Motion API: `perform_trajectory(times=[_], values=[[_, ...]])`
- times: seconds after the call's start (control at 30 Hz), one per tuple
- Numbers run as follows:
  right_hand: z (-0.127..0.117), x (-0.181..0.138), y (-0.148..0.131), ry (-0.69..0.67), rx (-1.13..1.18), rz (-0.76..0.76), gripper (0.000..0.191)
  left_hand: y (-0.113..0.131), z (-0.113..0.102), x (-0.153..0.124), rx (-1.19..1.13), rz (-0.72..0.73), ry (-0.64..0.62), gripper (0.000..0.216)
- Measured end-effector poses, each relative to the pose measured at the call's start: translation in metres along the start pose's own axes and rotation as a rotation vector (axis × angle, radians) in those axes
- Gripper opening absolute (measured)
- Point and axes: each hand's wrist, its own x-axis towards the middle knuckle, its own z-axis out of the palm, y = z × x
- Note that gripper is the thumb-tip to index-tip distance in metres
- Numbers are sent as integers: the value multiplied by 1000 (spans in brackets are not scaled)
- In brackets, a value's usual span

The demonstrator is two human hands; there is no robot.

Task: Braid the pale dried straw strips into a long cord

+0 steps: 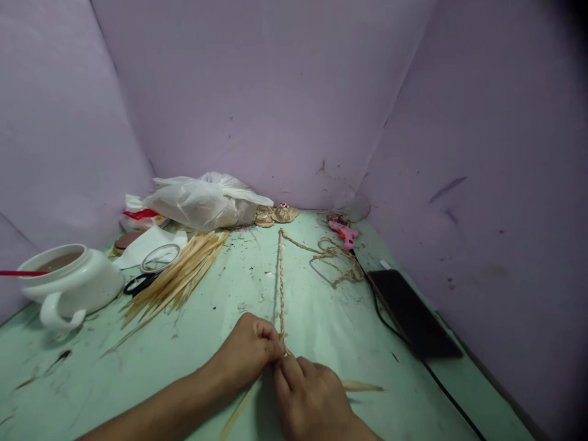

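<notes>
My left hand (250,350) and my right hand (310,398) meet low in the middle of the view, fingers pinched together on the near end of a straw braid (281,275). The thin plaited cord runs straight away from my hands across the pale green table (138,367) toward the back wall, then loops to the right. Loose straw strips (361,386) stick out from under my hands to the right and toward the lower left.
A bundle of straw strips (179,278) lies at left beside black scissors (140,283) and a white pot (68,285) of brown liquid. A plastic bag (204,199) and small woven hats (275,214) sit at the back. A pink glue gun (344,233), its black cable and a dark phone (411,312) are at right.
</notes>
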Motion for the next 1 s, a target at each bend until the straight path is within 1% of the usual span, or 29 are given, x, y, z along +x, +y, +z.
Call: perform_trajectory(times=[0.07,0.1,0.13,0.17,0.2,0.23,0.27,0.3,0.33,0.37,0.4,0.43,0.47,0.5,0.6,0.67,0.7,0.8,0.87,0.93,1.0], values=[[-5,3,4,-11,83,-8,12,1,-2,0,63,44,12,7],[-9,5,8,-38,170,11,12,2,-3,0,83,50,10,8],[-13,9,13,-65,279,75,14,3,-4,0,95,49,0,9],[-18,12,19,-91,404,185,17,4,-5,0,99,46,-15,9],[-23,17,26,-119,542,345,20,6,-6,0,99,40,-35,9],[-26,21,32,-76,658,568,23,7,-6,0,99,32,-50,9],[-28,25,38,-85,805,758,25,8,-7,0,106,24,-62,10],[-28,28,42,-147,1008,903,27,9,-7,0,115,25,-70,11],[-26,31,44,-237,1226,1011,27,9,-7,0,127,33,-86,13],[-24,33,45,-355,1436,1073,27,8,-7,1,139,49,-107,14],[-20,34,44,-461,1595,1105,26,8,-8,1,155,64,-131,16],[-17,34,43,-533,1676,1125,25,6,-8,2,176,78,-146,17],[-13,34,41,-564,1681,1135,22,5,-8,3,205,90,-146,17],[-10,33,39,-564,1634,1137,20,4,-9,4,242,99,-138,18],[-3,30,37,-524,1460,1102,18,1,-11,5,396,126,-109,19],[0,27,37,-506,1415,1073,19,2,-11,2,543,143,-102,22],[2,26,37,-488,1397,1062,20,4,-10,-1,642,149,-73,24],[6,24,34,-391,1356,1044,22,9,-6,-15,988,185,97,29],[6,25,30,-342,1358,1068,21,12,-3,-26,1165,209,172,31],[5,27,26,-308,1422,1112,21,14,1,-35,1245,219,165,30],[3,29,23,-285,1527,1177,17,12,7,-41,1248,212,128,28]])
